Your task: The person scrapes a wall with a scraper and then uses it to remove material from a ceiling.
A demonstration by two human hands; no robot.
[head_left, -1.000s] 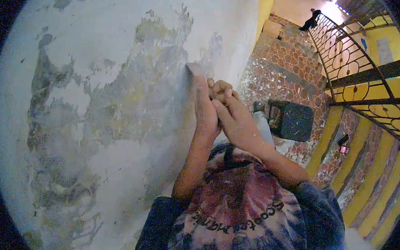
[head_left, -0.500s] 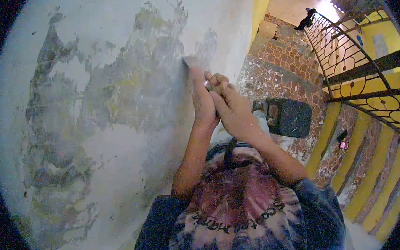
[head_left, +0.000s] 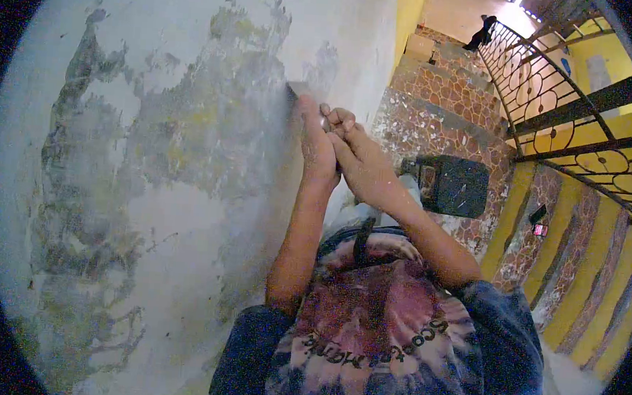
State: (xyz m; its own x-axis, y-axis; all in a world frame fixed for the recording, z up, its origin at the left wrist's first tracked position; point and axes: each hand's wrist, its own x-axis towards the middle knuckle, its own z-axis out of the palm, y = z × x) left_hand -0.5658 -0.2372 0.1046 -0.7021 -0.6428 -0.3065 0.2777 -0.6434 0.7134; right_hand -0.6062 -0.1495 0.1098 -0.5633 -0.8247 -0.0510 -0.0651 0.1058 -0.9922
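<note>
A scraper (head_left: 298, 88) has its flat blade against the wall (head_left: 184, 222), whose white coat is peeled to grey and yellowish patches. My left hand (head_left: 318, 143) is closed on the scraper close behind the blade, its thumb side toward the wall. Wrapped around the rear of the same tool, my right hand (head_left: 365, 161) presses up against the left one. Most of the handle is hidden between my palms and fingers.
A dark plastic stool (head_left: 461, 186) stands on the patterned landing to my right. Steps with yellow risers (head_left: 514, 217) lead down beyond it, bearing a phone-like item (head_left: 540, 230). A metal railing (head_left: 553, 103) borders the stairs; a cardboard box (head_left: 420, 47) sits farther up.
Both hands and the scraper sit slightly farther up and left in view. Wall and stairs have also shifted a little left with the camera. The grip looks the same.
</note>
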